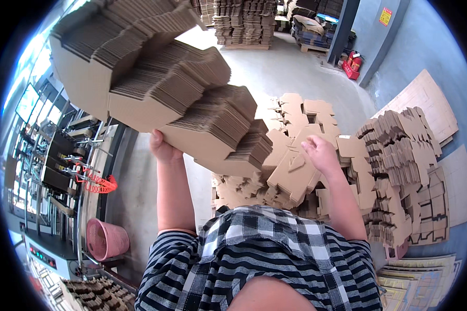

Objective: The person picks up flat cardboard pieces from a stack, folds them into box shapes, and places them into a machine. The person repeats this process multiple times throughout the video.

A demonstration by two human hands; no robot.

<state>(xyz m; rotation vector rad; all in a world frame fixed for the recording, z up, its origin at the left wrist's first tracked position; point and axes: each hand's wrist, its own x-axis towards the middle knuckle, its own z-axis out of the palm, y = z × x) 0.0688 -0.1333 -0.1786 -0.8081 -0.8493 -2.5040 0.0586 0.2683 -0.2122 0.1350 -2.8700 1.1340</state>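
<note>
Clamps left hand (164,147) on cardboard stack (161,85) at lower edge; holds right hand (320,154) half-open, seemingly empty, near cardboard pile (293,173)

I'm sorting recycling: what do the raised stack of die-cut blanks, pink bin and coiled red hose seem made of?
Stack of die-cut blanks: matte cardboard, likely corrugated; tan faces, layered edges.
Pink bin: probably plastic, fairly dull, from its thin wall.
Coiled red hose: likely plastic, finish unclear, from its bright coils.

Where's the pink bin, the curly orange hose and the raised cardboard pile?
Pink bin (118,242): head view, outer side wall.
Curly orange hose (109,184): head view, bunched coils.
Raised cardboard pile (166,78): head view, stacked sheet edges.
</note>
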